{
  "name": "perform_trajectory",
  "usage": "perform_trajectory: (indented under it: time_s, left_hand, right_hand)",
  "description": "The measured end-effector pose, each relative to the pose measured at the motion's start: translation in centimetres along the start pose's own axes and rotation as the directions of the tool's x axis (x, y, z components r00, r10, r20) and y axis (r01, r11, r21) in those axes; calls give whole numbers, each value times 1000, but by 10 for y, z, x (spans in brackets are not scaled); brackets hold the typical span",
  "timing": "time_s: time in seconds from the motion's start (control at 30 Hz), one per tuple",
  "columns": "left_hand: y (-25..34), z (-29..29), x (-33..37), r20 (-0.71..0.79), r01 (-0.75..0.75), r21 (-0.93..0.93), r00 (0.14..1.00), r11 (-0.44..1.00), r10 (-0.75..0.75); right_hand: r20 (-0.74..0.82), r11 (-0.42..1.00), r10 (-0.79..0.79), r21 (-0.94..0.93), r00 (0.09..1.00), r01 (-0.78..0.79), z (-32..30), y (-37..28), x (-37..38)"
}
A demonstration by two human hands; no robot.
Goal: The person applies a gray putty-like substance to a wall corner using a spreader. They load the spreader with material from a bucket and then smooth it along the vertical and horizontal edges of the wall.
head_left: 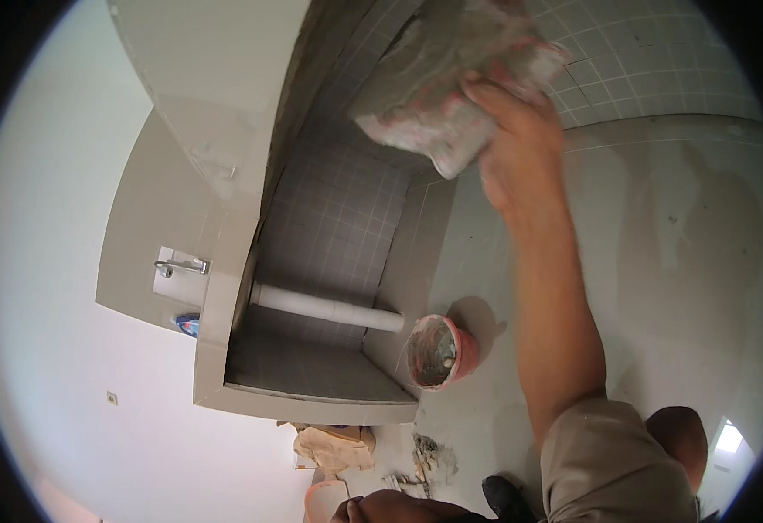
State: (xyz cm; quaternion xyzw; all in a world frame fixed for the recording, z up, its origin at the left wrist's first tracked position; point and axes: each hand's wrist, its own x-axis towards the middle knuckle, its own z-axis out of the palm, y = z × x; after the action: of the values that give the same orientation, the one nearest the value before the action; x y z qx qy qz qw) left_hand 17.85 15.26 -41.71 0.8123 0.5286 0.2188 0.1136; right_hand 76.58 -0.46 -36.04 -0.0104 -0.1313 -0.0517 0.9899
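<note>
My right hand [525, 144] is raised at the upper middle, thumb on top and fingers closed around the edge of a grey, cement-smeared piece. This crumpled-looking piece [434, 113] has reddish marks and a ragged pale edge; it is blurred, and its exact kind is unclear. It hangs in front of the tiled opening under a counter. At the bottom edge, what looks like my left hand [349, 510] is mostly cut off, beside a white tub with an orange rim [325, 501]. Its fingers are too hidden to show a grip.
A red bucket [464, 353] with grey mortar inside stands on the floor. Behind it, a white pipe [329, 307] crosses the tiled recess. The counter [211, 349] edges the left side, with a tap [181, 266]. Brown paper [338, 444] and debris [429, 458] lie below it.
</note>
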Motion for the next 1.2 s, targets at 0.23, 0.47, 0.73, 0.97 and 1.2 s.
perform_trajectory:
  time_s: [0.23,0.47,0.73,0.97,1.2]
  left_hand:
    - [-6,-14,-4,29,27,87,999,996,-30]
    - [-3,-10,-4,51,33,97,998,995,-38]
    - [1,-4,5,46,17,114,999,993,-22]
    - [-11,-3,8,22,27,132,999,991,-30]
    - [-31,-6,5,13,40,128,999,991,-43]
  right_hand:
    - [-77,994,35,-104,996,-43,32,65,75]
    - [114,996,-50,-70,992,59,60,63,88]
    - [85,974,-125,-179,989,138,42,43,41]
    - [-28,991,-87,-103,996,84,32,84,109]
    - [102,973,-112,-190,988,130,49,98,62]
